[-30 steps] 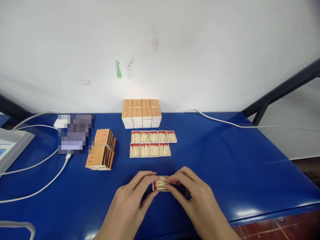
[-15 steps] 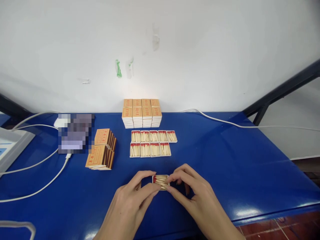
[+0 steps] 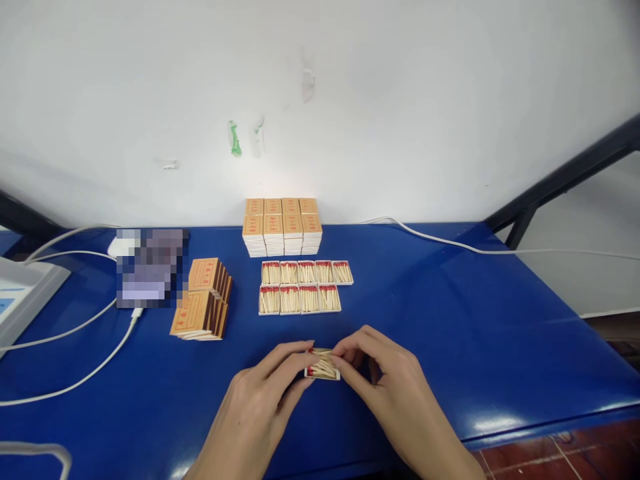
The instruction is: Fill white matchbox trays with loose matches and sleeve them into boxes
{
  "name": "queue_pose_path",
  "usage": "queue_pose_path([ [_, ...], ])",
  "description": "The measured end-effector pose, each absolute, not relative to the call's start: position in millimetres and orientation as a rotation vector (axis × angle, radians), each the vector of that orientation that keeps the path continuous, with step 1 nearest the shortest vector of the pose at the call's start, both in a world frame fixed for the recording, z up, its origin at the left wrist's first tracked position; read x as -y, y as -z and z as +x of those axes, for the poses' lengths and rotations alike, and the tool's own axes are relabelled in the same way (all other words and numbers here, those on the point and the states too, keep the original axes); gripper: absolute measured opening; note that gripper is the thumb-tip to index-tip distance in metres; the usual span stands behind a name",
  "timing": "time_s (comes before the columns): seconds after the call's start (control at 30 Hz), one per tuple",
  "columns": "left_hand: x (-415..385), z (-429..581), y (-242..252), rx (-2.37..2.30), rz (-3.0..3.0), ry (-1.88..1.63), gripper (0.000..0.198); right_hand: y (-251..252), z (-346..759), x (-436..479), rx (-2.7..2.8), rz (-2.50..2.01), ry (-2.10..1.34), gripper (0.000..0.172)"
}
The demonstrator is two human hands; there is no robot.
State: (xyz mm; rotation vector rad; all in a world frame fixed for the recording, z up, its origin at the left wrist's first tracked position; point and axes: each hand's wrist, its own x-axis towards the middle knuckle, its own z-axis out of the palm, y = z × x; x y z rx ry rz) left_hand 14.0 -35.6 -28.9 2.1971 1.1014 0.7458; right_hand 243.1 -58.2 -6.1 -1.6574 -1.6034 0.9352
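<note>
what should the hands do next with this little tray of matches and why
Probably nudge the slanting matches straighter with the right hand, its fingertips already at their bare ends, while the left hand steadies the tray; some lie askew, whereas the filled trays behind look neater.

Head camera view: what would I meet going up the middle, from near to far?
Single white rectangular tray of red-tipped wooden matches → two rows of similar filled trays → stack of orange-topped rectangular matchboxes → white wall.

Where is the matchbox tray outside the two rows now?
In the head view, the matchbox tray is at lower centre, between the left hand and right hand.
</note>
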Motion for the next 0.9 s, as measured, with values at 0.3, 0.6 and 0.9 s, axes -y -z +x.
queue_pose_path([
  [0.3, 39, 14, 28, -1.221, 2.153, -0.744, 0.044, 10, 246, 62, 1.510, -1.708, -0.895, 0.017],
  [0.6, 58, 24, 34, -1.372, 2.065, -0.851, 0.037, 11, 236, 60, 1.469, -1.775, -0.936, 0.018],
  [0.9, 51, 23, 35, -1.304, 2.186, -0.835, 0.024, 6, 223, 56, 1.572, -2.003, -0.863, 0.023],
])
